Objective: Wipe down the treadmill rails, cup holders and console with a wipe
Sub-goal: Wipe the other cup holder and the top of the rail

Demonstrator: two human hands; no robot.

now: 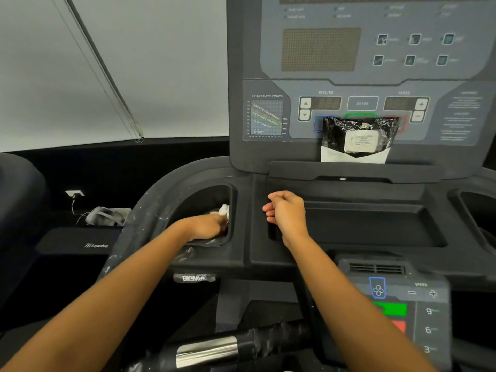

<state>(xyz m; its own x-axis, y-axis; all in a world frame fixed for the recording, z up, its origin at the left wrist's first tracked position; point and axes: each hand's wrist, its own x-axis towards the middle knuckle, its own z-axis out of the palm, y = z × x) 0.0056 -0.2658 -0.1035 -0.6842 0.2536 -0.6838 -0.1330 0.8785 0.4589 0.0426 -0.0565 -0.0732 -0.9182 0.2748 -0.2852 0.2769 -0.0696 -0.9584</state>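
Forearms [120, 277] reach forward; left hand [208, 226] sits inside the left cup holder [206, 196], fingers gripping the wipe [224, 210] near its right wall. Right hand [287, 213] hovers clenched, empty, nearer the right cup holder [456, 200].

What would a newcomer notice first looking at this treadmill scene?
The left hand plunged into the left cup holder, gripping a white wipe. Next, the right hand hovering with curled fingers, holding nothing, over the centre tray. Behind, a black wipes pack leans against the console, partly hiding its coloured buttons.
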